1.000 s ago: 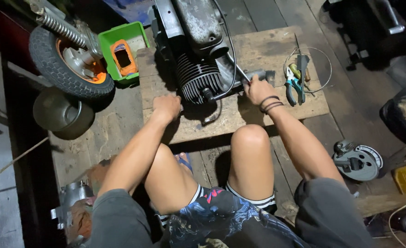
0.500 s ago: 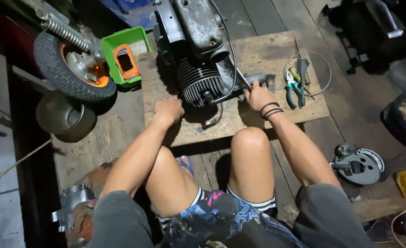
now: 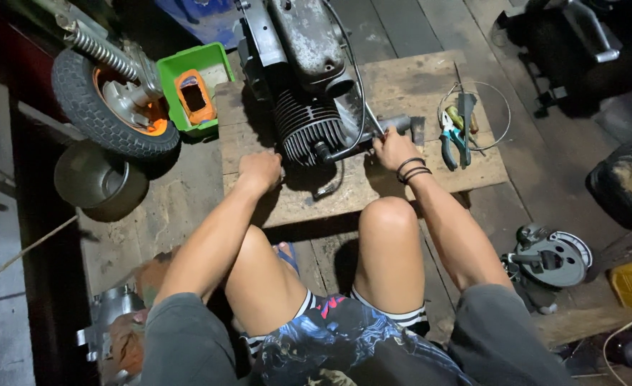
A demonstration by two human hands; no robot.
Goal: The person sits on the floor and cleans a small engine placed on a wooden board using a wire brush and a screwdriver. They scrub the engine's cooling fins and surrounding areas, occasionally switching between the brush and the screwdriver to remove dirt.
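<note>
A grey scooter engine (image 3: 305,71) with a black finned cylinder (image 3: 309,129) lies on a wooden board (image 3: 416,86). My left hand (image 3: 260,171) is closed at the cylinder's lower left, pressing on the board beside it. My right hand (image 3: 393,149), with dark bands on its wrist, grips a thin metal tool (image 3: 372,121) at the cylinder's right side, next to a grey metal part (image 3: 402,125). What the left hand holds, if anything, is hidden. My bare knees sit below the board.
Pliers with blue-green handles (image 3: 450,139), a screwdriver and a wire loop (image 3: 487,100) lie on the board's right. A small wheel with an orange hub (image 3: 109,107), a green tray (image 3: 187,78), a metal pot (image 3: 98,179) stand left. A round engine cover (image 3: 555,257) lies right.
Both hands stay on the engine. My left hand has shifted slightly down the cylinder's left side; the right hand keeps its grip on the tool.
</note>
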